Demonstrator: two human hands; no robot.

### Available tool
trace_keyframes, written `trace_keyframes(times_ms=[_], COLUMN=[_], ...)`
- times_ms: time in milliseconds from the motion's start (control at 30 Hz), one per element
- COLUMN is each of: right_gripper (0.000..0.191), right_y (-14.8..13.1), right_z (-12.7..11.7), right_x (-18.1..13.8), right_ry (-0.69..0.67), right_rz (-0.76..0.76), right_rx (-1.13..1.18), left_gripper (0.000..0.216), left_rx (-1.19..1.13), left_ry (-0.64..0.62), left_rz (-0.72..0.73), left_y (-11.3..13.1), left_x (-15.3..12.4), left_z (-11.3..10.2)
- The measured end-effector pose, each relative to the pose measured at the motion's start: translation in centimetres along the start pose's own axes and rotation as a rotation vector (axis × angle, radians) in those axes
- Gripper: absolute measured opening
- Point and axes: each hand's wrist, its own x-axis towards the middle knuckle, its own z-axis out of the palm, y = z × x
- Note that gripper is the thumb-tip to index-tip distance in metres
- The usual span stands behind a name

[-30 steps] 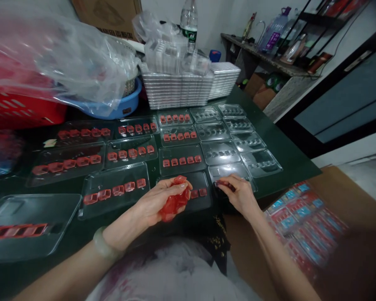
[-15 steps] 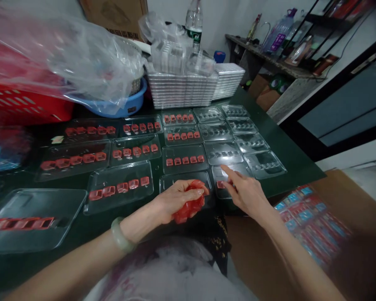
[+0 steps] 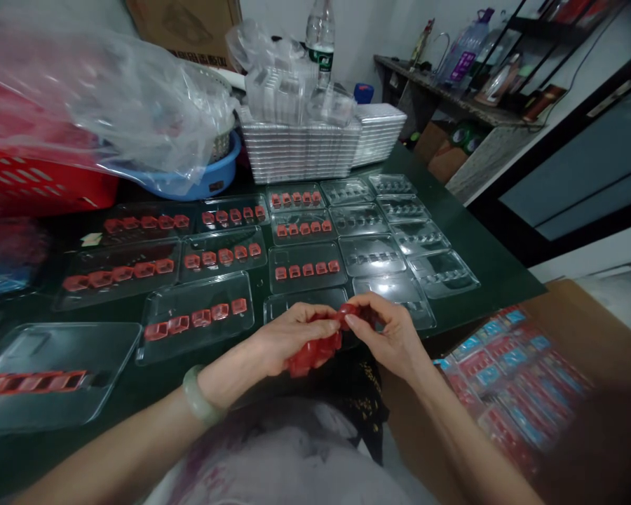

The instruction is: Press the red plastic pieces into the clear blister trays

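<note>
Here, my left hand point(image 3: 294, 340) curls closed around a bunch of glossy, boxy red pieces point(image 3: 311, 355), thumb on top; just right of that thumb, one red piece point(image 3: 347, 311) sits pinched between thumb and forefinger of my right hand point(image 3: 392, 337), the nearer to the clear tray point(image 3: 394, 286) just beyond on the green desk point(image 3: 497, 277).

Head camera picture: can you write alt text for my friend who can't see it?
The left hand holds a bunch of red pieces while the right hand pinches one. Clear trays lie on the dark green table, several holding more red pieces.
</note>
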Motion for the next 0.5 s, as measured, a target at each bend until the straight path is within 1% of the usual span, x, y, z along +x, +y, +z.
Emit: trace_keyframes(times_ms=[100,167,267,367,500], right_gripper=[0.012,0.012,0.013,0.014,0.014], right_y=[0.2,0.2,0.1,0.1,0.9], right_z=[0.1,0.2,0.3,0.6,1.5], right_x=[-0.2,-0.2,0.0,0.2,0.6], right_ry=[-0.009,-0.007,-0.016,-0.031,0.006], right_rz=[-0.016,-0.025,-0.045,-0.026,0.150], right_rx=[0.014,0.012,0.029,0.081,0.244], left_gripper=[0.024,0.022,0.019,0.022,0.025], left_rx=[-0.197,-0.252,-0.291,-0.243,-0.088], left_ry=[0.036,0.035,0.072,0.088,0.134], left_rz=[-0.038,-0.071,-0.086,-0.037,0.005], left_y=[0.2,0.3,0.4,0.1,-0.6], left_x=[-0.2,-0.3,-0.1,0.1,0.5], left_z=[-0.5,-0.6,-0.7,-0.8,-0.9])
